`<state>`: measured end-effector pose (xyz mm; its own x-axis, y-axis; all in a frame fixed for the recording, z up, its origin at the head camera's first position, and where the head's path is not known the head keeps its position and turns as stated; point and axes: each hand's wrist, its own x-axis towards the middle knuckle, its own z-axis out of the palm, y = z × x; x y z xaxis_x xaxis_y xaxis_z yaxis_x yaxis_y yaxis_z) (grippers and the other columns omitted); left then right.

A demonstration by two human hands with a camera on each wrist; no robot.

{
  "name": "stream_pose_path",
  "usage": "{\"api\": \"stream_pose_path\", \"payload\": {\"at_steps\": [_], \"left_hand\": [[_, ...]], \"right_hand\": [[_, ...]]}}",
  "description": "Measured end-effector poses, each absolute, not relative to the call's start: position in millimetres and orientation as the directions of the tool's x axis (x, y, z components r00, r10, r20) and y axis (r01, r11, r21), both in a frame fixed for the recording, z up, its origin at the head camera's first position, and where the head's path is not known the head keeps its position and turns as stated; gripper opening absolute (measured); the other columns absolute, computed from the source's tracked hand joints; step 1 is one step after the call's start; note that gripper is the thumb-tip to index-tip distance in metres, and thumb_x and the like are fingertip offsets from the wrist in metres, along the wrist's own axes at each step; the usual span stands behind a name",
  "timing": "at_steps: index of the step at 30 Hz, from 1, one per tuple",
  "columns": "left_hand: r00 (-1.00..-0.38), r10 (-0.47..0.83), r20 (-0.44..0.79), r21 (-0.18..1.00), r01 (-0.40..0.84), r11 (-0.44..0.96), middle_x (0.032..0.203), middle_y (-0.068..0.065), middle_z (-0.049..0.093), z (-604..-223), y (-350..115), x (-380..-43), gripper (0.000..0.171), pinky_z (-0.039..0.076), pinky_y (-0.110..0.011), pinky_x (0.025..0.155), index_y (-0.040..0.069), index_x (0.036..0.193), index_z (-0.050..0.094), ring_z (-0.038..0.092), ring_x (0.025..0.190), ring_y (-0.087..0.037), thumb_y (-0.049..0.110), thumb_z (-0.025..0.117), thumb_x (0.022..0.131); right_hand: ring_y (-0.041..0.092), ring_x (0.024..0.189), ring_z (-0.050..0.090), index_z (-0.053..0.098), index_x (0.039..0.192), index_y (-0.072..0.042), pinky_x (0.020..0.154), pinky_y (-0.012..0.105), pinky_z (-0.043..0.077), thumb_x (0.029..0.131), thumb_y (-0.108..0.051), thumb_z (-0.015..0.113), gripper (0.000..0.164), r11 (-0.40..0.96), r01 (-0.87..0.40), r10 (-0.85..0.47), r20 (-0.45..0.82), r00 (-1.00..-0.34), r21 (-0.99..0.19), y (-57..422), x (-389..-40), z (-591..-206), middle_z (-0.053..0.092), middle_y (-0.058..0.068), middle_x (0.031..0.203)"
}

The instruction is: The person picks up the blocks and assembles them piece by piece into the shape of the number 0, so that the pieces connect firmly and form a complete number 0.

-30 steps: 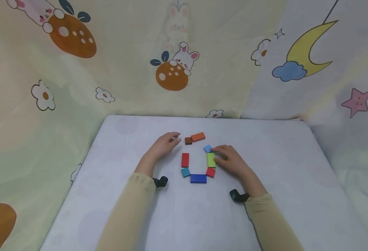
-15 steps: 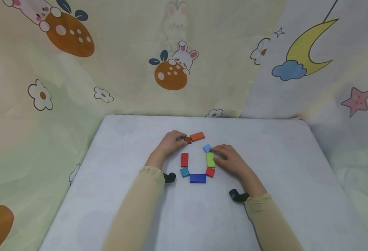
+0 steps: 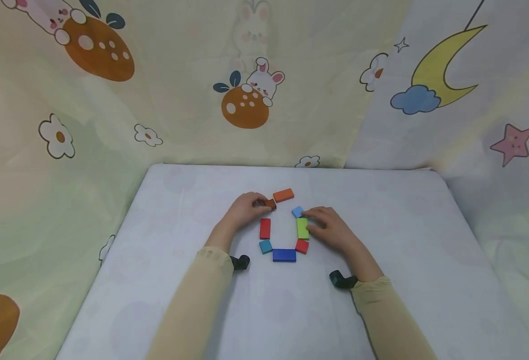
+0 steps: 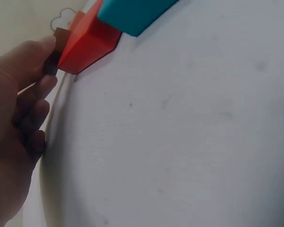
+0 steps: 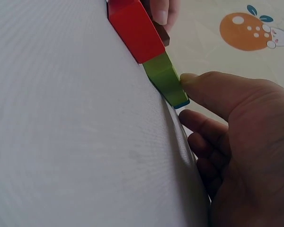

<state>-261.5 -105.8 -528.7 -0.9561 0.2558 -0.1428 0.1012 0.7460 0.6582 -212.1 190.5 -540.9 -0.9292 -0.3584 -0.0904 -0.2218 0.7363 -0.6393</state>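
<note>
Finger and thumb of my left hand (image 3: 245, 209) pinch a small brown block (image 3: 271, 204), seen turned at an angle just left of an orange block (image 3: 284, 195). In the left wrist view, the brown block shows between thumb and fingertips behind a red block. My right hand (image 3: 330, 228) rests beside the light blue block (image 3: 297, 212) and the lime green block (image 3: 302, 228). Its index fingertip lies at the light blue one, and its thumb (image 5: 203, 87) touches the green one. Those fingers are relaxed and loosely bent.
A tall red block (image 3: 265, 228), a teal block (image 3: 266, 246), a blue block (image 3: 284, 255) and a small red block (image 3: 302, 246) continue a ring-like outline with the green one. All lie on a white-covered table (image 3: 381, 210) before a printed cloth backdrop (image 3: 318, 115).
My left hand moved right to the brown block, took hold of it, and drew it slightly toward me, turning it and opening a small gap from the orange block. The right hand stayed put.
</note>
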Motion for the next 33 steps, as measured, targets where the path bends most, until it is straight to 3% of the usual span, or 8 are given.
{"api": "stream_pose_path", "payload": {"at_steps": [9,15,21,33], "left_hand": [[-0.938,0.300,-0.173,0.643,0.123,0.756,0.114,0.004,0.063,-528.7,-102.9,-254.2,0.040,0.049,-0.039,0.099,0.024,0.122,0.066,0.053,0.109,-0.017,0.047,0.069,0.089],[-0.931,0.314,-0.187,0.635,0.130,0.762,0.123,0.005,0.062,-529.5,-103.9,-256.7,0.041,0.048,-0.039,0.102,0.028,0.132,0.063,0.053,0.113,-0.016,0.048,0.059,0.096],[-0.914,0.384,-0.131,0.570,0.247,0.783,0.113,0.001,0.063,-528.4,-104.6,-256.6,0.036,0.048,-0.036,0.091,0.033,0.135,0.061,0.053,0.102,-0.018,0.040,0.055,0.100],[-0.930,0.357,-0.091,0.645,0.218,0.733,0.109,0.007,0.064,-539.9,-111.1,-256.4,0.033,0.048,-0.036,0.097,0.029,0.126,0.066,0.054,0.106,-0.014,0.040,0.065,0.095]], "right_hand": [[0.028,0.138,0.038,0.057,0.137,-0.034,0.113,0.057,0.036,0.095,-0.034,0.064,0.042,0.741,-0.195,-0.337,-0.104,-0.936,-0.643,190.8,-212.0,-539.7,0.051,0.002,0.143],[0.029,0.138,0.038,0.057,0.137,-0.032,0.113,0.058,0.036,0.095,-0.034,0.064,0.043,0.740,-0.207,-0.345,-0.096,-0.934,-0.640,191.1,-211.2,-541.5,0.051,0.003,0.144],[0.029,0.139,0.038,0.057,0.137,-0.033,0.113,0.058,0.035,0.095,-0.034,0.064,0.043,0.744,-0.210,-0.343,-0.093,-0.935,-0.634,190.2,-211.8,-541.4,0.051,0.002,0.143],[0.028,0.140,0.037,0.057,0.137,-0.034,0.114,0.058,0.034,0.095,-0.033,0.064,0.042,0.746,-0.207,-0.343,-0.100,-0.934,-0.634,188.6,-213.8,-543.6,0.050,0.002,0.144]]}}
